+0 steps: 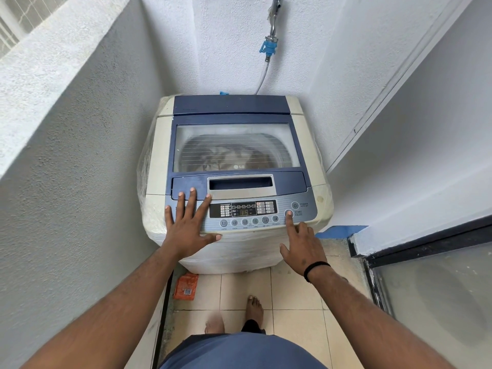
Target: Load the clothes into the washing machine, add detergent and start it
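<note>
My right hand (pixel 300 243) has its index finger stretched onto the START/PAUSE button (pixel 289 213) at the right end of the control panel (pixel 292 198), the other fingers loosely curled and holding nothing. My left hand (pixel 186 225) lies flat with fingers spread straight across the panel's left end and the front edge of the lid (pixel 186 182), gripping nothing. The two hands sit well apart, one at each end of the panel.

I judge this to be the last step: starting the cycle. To do it well I'd press straight down with the fingertip centred on the button, staying off the POWER button (pixel 294 205) just above it, and keep the left hand's weight clear of the row of round keys (pixel 245 222) beside its thumb. The display (pixel 244 212) is lit with amber digits I can't read with certainty.

The LG top-load washing machine (pixel 157 169) stands in a narrow alcove between textured walls, its cabinet wrapped in clear plastic. The lid is closed; through its glass window (pixel 234 145) the drum holds brownish clothes, though whether detergent is in I cannot tell. An orange sachet (pixel 186 286) lies on the tiled floor (pixel 292 302) at the machine's left foot.
</note>
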{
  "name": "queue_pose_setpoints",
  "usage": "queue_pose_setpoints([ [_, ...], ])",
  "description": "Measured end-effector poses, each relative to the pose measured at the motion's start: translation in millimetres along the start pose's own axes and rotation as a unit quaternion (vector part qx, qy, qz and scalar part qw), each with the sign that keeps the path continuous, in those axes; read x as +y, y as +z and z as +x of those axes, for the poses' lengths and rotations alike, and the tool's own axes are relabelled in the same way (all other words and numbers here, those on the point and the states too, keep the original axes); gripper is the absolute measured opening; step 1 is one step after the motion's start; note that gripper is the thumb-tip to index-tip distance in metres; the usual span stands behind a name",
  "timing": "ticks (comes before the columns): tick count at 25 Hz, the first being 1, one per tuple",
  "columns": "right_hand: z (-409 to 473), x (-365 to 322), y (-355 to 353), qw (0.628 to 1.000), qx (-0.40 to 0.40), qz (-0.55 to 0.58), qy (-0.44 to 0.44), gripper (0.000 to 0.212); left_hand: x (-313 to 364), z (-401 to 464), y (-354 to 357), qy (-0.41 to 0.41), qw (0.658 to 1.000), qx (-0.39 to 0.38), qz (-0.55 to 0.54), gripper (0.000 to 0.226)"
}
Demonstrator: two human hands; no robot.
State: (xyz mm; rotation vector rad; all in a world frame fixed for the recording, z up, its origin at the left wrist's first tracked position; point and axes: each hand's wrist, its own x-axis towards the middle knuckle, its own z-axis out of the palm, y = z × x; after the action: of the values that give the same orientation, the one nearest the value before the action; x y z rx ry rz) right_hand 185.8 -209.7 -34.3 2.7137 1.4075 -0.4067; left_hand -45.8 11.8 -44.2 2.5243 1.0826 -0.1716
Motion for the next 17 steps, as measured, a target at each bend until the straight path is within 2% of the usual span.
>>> queue_pose_setpoints([
  [3, -1.5, -1.8, -1.6, 1.000, -0.002, 0.006, 0.004, 0.091, -0.1, 0.5, 0.3, 0.003, 1.000, 0.004, -0.008, 0.111],
  [8, 11.9, -10.5, -14.7, 0.998, -0.063, 0.016, 0.019, 0.084, -1.0, 1.8, 0.9, 0.009, 1.000, 0.001, -0.007, 0.112],
  [12, 10.0, -6.4, -24.4, 0.984, -0.097, 0.146, 0.036, 0.088, -1.5, 1.2, -4.4, 0.010, 1.000, -0.013, -0.019, 0.109],
  [14, 3.6, 1.8, -26.2, 0.973, -0.064, 0.217, 0.040, 0.083, -1.1, -1.7, -6.6, 0.010, 1.000, -0.002, -0.029, 0.104],
  [17, -10.7, 7.1, -27.0, 0.964, 0.022, 0.260, 0.042, 0.074, 4.8, -3.4, -15.5, 0.004, 0.998, 0.010, -0.064, 0.094],
])
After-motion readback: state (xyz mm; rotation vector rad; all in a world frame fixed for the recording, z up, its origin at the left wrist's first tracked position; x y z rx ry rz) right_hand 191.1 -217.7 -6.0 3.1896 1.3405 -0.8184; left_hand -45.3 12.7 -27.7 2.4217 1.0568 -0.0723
